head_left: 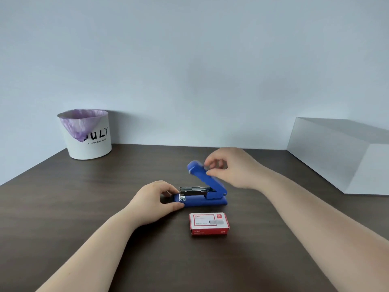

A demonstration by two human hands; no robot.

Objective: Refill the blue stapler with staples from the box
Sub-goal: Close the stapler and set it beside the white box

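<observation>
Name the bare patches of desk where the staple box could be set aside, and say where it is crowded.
Free: between bin and left hand; between right hand and grey box. Crowded: around stapler and staple box.

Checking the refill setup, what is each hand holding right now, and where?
Left hand grips the blue stapler at its base's front end. Right hand pinches the raised lid near its tip.

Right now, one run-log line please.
left hand steadies stapler base | right hand lifts lid open | staple box closed, untouched
</observation>
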